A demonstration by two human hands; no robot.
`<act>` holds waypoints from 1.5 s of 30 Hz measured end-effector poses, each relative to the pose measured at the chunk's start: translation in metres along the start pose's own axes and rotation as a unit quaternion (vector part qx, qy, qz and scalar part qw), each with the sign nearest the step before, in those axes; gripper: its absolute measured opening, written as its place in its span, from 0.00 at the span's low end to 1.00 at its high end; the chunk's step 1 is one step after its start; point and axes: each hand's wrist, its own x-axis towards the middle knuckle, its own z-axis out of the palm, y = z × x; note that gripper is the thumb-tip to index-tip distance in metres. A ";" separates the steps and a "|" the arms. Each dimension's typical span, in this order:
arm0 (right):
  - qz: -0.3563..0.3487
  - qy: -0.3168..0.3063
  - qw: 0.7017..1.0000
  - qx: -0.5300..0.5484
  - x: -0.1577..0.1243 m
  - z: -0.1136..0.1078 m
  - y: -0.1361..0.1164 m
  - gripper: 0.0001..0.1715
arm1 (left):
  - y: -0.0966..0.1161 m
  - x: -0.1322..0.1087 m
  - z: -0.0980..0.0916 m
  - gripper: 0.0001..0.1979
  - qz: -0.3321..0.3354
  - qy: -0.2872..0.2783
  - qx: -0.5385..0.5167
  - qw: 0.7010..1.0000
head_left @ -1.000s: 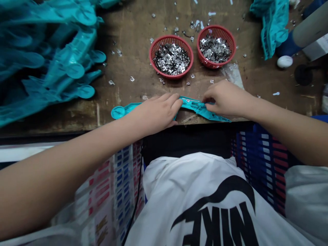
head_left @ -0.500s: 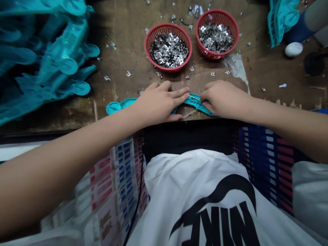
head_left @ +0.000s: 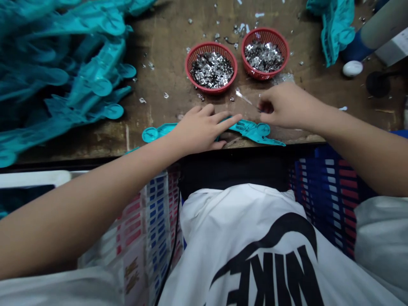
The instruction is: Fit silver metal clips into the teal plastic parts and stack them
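Note:
My left hand (head_left: pixel 202 129) lies spread on a long teal plastic part (head_left: pixel 251 128) at the table's near edge. Its fingers rest on top of the part and cover the middle; round discs show on both sides of the hand. To the right and a little above the part, my right hand (head_left: pixel 285 106) is closed on a thin rod-like tool (head_left: pixel 246 99). The tool's bright tip points up and left, between the two red baskets (head_left: pixel 211 90) (head_left: pixel 265 76) of small metal clips. Blur hides the tool's exact kind and whether a clip sits on its tip.
A large heap of teal parts (head_left: pixel 79 80) covers the left of the table, with more teal parts (head_left: pixel 334 29) at the back right. Loose clips lie scattered around the baskets. A white egg-shaped object (head_left: pixel 352 68) and a blue-and-grey cylinder (head_left: pixel 366 40) are on the right.
My right hand has lifted off the teal part and moved up, carrying the thin tool toward the baskets. My left hand stays on the part. The whole view has shifted slightly.

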 end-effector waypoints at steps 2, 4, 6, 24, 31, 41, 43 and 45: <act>0.012 0.026 0.997 0.067 0.003 -0.004 -0.001 0.15 | -0.001 0.001 0.002 0.43 0.014 -0.001 0.009 1.000; 0.015 0.045 0.991 0.126 0.006 0.000 -0.007 0.14 | -0.004 0.003 0.004 0.42 0.019 0.001 0.012 1.000; 0.010 0.049 0.987 0.151 0.008 0.009 -0.013 0.13 | -0.006 0.004 0.006 0.42 0.019 0.006 0.007 1.000; -0.038 0.029 0.997 0.060 0.004 0.023 -0.027 0.14 | -0.014 0.009 0.018 0.43 -0.014 0.020 -0.053 0.998; -0.060 0.015 0.998 0.000 -0.004 0.021 -0.031 0.18 | -0.010 0.007 0.021 0.46 -0.032 0.036 -0.059 0.997; 0.068 -0.054 0.987 -0.136 0.016 0.007 0.012 0.23 | -0.010 0.006 0.014 0.41 -0.012 0.024 -0.039 0.999; 0.032 -0.049 0.989 -0.138 0.015 0.007 0.000 0.28 | -0.008 0.007 0.012 0.43 -0.018 0.015 -0.041 0.999; -0.014 -0.057 0.989 -0.136 0.014 0.009 -0.014 0.31 | -0.006 0.009 0.010 0.43 -0.028 0.004 -0.047 0.998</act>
